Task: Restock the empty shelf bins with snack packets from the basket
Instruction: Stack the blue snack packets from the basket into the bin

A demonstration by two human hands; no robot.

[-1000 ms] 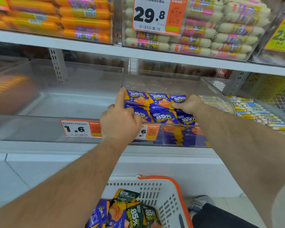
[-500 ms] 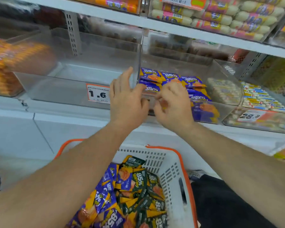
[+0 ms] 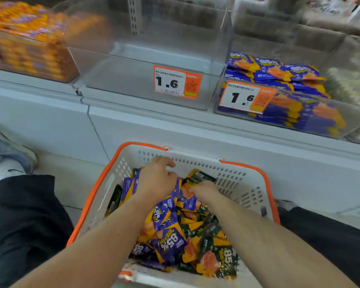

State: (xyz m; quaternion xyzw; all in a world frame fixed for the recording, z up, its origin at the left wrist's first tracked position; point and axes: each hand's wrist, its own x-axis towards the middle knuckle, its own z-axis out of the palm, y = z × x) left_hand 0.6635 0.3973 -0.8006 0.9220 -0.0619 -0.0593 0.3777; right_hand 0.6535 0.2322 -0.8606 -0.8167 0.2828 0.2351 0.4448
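**Both hands down in the basket, gathering packets**

Pale grey shelving runs across the shop aisle in front of you, with clear plastic bins along it. The clear empty bin (image 3: pixel 146 65) with the orange "1.6" price tag (image 3: pixel 177 82) sits directly above the basket; the clear bin to its right (image 3: pixel 324 113) already holds rows of purple-and-orange packets (image 3: pixel 279 73).

Your white perforated plastic basket with orange rim (image 3: pixel 245 183) stands on the floor between your legs, heaped with loose snack packets (image 3: pixel 168 240), some purple and orange, some dark green and orange. That heap is your stock.

Your left hand (image 3: pixel 156 181) rests on the far part of the pile with fingers curled, apparently closing around purple packets, though what exactly it has hold of is hidden beneath it. Your right hand (image 3: pixel 204 191) reaches into the pile just beside it, fingertips buried among the packets; I cannot tell whether it grips anything.

Judging by their look, these packets are light, thin, glossy film: soft, flexible and slippery against one another. A loose handful would likely fan out and shed. Squaring several into a flat stack and pinching it across the flat faces, thumb over and fingers under, should carry better than grabbing sealed edges.
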